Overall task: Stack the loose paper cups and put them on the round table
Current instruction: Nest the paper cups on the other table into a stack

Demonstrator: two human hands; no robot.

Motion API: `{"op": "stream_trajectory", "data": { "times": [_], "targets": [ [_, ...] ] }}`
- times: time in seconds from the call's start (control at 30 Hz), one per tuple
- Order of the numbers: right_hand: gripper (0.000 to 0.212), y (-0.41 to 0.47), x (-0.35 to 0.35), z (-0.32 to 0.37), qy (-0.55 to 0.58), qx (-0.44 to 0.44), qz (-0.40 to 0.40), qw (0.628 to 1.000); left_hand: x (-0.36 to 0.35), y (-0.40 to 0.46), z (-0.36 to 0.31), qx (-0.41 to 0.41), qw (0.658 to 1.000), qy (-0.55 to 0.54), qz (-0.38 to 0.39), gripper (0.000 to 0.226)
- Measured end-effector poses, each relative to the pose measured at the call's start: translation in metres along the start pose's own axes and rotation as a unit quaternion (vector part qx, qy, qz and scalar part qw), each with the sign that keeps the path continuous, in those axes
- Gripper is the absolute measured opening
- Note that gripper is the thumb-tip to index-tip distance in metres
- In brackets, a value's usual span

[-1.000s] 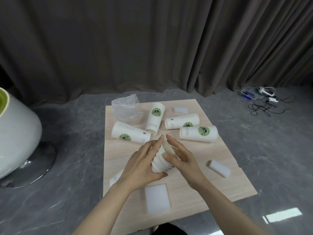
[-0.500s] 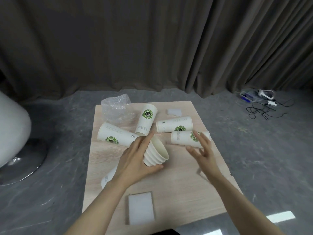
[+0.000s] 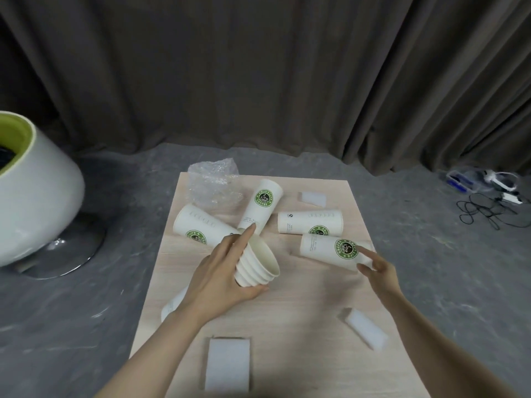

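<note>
mid-bench, the left hand grips a stack of nested cups while the right hand, fingers spread, touches a loose cup near the right edge. three more cups lie toward the far edge; no round table is in view.

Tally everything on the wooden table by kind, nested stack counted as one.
Loose paper cups lying on their sides: 4, nearest the right hand at
Nested cup stack held in the left hand: 1
White foam blocks: 3
Bubble wrap: 1
Total: 9
</note>
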State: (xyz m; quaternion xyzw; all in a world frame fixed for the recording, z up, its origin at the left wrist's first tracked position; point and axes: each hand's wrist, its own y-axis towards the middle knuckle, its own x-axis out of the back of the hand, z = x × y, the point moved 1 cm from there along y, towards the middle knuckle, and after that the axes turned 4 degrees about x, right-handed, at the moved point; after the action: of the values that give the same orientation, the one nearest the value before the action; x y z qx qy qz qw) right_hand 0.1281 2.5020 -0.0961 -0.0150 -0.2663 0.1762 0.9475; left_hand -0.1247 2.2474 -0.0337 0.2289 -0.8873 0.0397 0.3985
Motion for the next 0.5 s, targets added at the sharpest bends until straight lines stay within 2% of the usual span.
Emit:
{"op": "stream_trajectory", "data": {
  "times": [0.27,0.5],
  "targets": [
    [0.043,-0.005,-0.004,0.002,0.145,-0.035,-0.099,0.984,0.0,-0.003,0.002,0.005,1.0,-0.01,0.013,0.106],
    [0.05,-0.036,0.0,0.042,0.173,0.05,-0.069,0.981,0.0,-0.005,-0.002,-0.017,0.999,-0.017,0.034,0.107]
  ]
}}
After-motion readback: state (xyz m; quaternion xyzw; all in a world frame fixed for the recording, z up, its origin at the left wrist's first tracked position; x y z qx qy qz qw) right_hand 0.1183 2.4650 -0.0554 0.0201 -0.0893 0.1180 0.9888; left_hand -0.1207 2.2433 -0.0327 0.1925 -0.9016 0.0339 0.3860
